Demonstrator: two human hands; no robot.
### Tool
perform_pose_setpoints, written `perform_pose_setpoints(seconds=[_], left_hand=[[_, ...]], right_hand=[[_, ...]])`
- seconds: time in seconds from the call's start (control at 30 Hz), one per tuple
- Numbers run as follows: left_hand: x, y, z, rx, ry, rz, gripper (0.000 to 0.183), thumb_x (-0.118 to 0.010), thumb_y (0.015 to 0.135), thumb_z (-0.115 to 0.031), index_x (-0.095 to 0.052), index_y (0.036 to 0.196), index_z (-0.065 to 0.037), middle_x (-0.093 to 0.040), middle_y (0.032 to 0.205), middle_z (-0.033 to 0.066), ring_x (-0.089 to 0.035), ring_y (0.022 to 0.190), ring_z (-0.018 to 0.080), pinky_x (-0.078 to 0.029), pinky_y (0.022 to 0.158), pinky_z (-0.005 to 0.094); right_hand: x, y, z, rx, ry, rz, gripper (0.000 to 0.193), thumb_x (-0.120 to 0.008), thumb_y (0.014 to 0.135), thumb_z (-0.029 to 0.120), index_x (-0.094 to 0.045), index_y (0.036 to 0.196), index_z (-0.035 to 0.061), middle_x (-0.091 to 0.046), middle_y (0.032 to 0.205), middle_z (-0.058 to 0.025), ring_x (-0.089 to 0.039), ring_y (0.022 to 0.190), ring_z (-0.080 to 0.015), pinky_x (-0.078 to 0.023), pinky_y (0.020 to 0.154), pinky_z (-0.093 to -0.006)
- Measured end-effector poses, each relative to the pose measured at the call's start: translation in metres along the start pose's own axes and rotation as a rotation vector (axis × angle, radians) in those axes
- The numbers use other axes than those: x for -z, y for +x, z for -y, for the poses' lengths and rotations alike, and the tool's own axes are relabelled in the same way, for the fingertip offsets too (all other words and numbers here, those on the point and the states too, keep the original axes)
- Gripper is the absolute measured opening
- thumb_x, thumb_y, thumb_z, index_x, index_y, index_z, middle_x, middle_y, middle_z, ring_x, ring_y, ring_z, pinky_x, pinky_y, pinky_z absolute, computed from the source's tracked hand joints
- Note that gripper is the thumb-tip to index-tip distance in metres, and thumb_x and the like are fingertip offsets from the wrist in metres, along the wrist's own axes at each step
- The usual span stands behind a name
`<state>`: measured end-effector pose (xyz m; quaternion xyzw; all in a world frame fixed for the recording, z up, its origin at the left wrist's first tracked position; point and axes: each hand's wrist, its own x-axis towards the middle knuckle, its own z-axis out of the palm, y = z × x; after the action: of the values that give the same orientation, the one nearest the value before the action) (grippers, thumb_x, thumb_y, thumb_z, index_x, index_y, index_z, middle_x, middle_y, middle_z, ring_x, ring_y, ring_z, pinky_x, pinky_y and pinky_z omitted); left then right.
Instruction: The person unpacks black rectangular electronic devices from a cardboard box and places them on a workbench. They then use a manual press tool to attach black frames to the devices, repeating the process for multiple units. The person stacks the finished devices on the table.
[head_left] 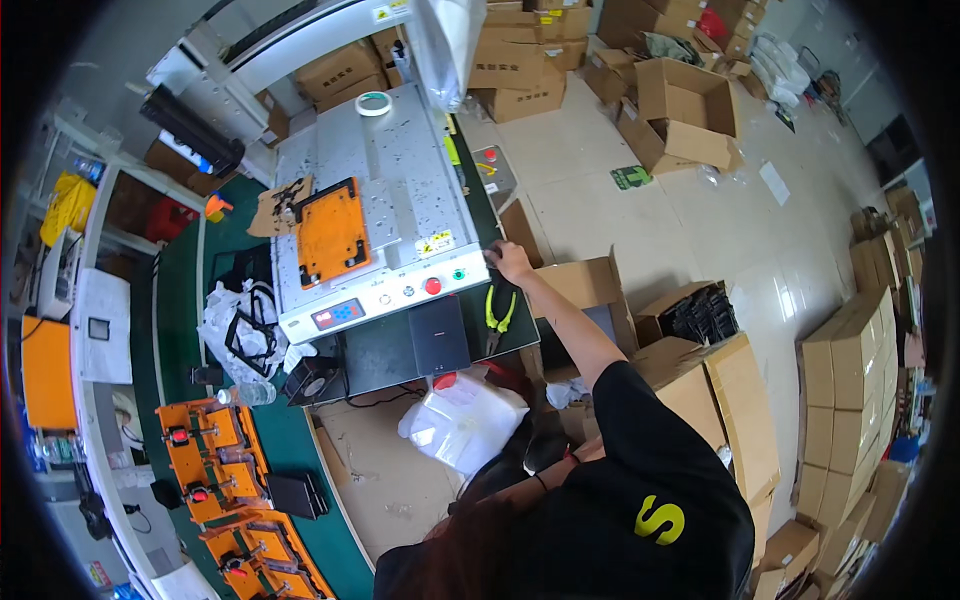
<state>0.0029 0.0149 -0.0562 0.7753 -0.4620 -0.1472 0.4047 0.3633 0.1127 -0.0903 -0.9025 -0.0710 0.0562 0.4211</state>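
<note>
A workshop with the look of a small production floor: a gantry-framed benchtop machine (395, 150), its metal bed strewn with dark flecks and its front panel (382, 300) fitted with push buttons and a display, carries an orange plate (335, 238). Black-and-orange fixtures (212, 455) line a green-topped bench (165, 310), while yellow-handled pliers (500, 312) lie beside the machine. Cardboard cartons (845, 400), stacked along the right side, and open boxes (700, 143) set around the glossy pale floor (745, 240) give the room the air of a packing area as well.
</note>
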Motion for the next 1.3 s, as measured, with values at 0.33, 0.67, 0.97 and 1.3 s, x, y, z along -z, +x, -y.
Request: perform_pose_setpoints(seconds=[0.33, 0.67, 0.97, 1.3], left_hand=[[0.051, 0.033, -0.029, -0.072, 0.236, 0.043, 0.028, -0.059, 0.079, -0.024, -0.066, 0.099, -0.006, -0.062, 0.104, 0.009, -0.054, 0.094, 0.0288, -0.037, 0.091, 0.0437], [0.051, 0.091, -0.04, 0.007, 0.014, -0.258, 0.012, -0.052, 0.084, -0.013, -0.061, 0.089, -0.007, -0.063, 0.085, 0.0084, -0.06, 0.081, 0.0291, -0.041, 0.079, 0.0393], [0.028, 0.087, -0.058, 0.177, 0.438, -0.224, 0.05, -0.056, 0.086, -0.03, -0.046, 0.131, -0.012, -0.034, 0.142, 0.0194, -0.035, 0.124, 0.0403, -0.027, 0.102, 0.051], [0.027, 0.095, -0.056, 0.159, 0.488, -0.159, 0.052, -0.055, 0.087, -0.03, -0.044, 0.134, -0.012, -0.03, 0.145, 0.0206, -0.034, 0.124, 0.0409, -0.026, 0.103, 0.0524]], right_hand=[[0.191, -0.186, -0.026, -0.161, 0.243, -0.47, 0.015, -0.054, 0.092, 0.009, -0.062, 0.102, 0.0016, -0.062, 0.071, -0.0059, -0.058, 0.059, -0.0104, -0.049, 0.057, -0.0273], [0.287, -0.527, -0.055, -0.531, -0.479, -0.761, 0.019, -0.053, 0.086, 0.005, -0.058, 0.104, 0.003, -0.063, 0.095, -0.0161, -0.058, 0.089, -0.0338, -0.046, 0.079, -0.0408], [0.312, -0.555, -0.076, -0.45, -0.462, -0.544, 0.037, -0.053, 0.088, 0.011, -0.049, 0.124, 0.0034, -0.056, 0.114, -0.0158, -0.053, 0.107, -0.0327, -0.043, 0.091, -0.0402], [0.329, -0.549, -0.123, -0.357, -0.429, -0.531, 0.025, -0.05, 0.083, 0.006, -0.045, 0.107, 0.0005, -0.061, 0.086, -0.0202, -0.061, 0.066, -0.0414, -0.05, 0.057, -0.0475]])
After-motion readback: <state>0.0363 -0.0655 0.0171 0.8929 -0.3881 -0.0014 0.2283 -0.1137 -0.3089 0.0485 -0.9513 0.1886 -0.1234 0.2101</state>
